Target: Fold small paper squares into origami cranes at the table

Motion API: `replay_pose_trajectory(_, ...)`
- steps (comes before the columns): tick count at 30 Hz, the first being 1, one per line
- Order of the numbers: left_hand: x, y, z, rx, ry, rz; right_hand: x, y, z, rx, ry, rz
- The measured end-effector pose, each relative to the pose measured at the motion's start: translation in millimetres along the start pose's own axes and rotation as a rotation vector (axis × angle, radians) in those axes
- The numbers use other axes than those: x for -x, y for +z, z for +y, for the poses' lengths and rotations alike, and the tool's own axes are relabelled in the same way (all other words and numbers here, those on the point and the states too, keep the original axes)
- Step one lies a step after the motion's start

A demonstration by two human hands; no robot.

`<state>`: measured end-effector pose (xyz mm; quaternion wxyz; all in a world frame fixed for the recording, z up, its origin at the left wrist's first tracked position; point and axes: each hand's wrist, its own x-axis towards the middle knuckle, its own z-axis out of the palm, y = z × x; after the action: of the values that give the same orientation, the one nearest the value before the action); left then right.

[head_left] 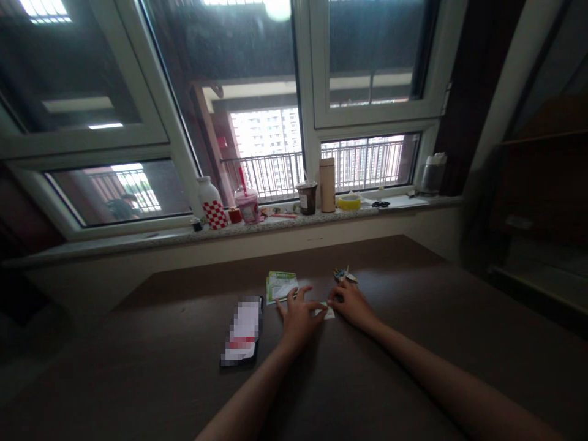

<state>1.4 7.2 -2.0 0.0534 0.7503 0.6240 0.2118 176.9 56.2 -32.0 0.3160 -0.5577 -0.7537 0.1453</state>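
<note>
A small paper slip (328, 313) lies between the left hand (298, 317) and right hand (351, 304), both spread flat, fingertips pinning its opposite ends.

Lying flat on the brown desk (413, 343), left of centre and well in from the far edge: a phone (242, 331) in a dark case. Along the stone window sill (138, 237) beyond the desk's far edge, from left to right: a white bottle with red checks (212, 204), a pink drink cup with a straw (247, 204), a dark cup (307, 197), a tall tan cylinder (327, 184), a yellow tape roll (350, 201), black scissors (380, 203). At the sill's right end, against the window frame: a grey lidded jug (432, 173).
</note>
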Motion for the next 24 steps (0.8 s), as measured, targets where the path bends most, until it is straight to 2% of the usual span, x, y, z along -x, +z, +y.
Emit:
replay_pose_trajectory(8,1.0,-1.5,-3.2,-0.032,0.014,0.021,1.0,-8.2,18.5,-0.310,-0.121,-0.008)
replay_pose_trajectory(12,0.9,-2.0,-3.5,-0.025,-0.007,0.007,7.5,-10.6,23.6,-0.300,-0.161,-0.065)
replay_pose_trajectory(19,-0.4,-0.8,-4.9,0.013,-0.046,-0.030,13.9,-11.0,14.8,-0.229,-0.212,-0.117)
replay_pose_trajectory(24,-0.9,0.1,-5.5,0.039,-0.059,-0.046,14.7,-11.7,12.8,-0.203,-0.208,-0.112)
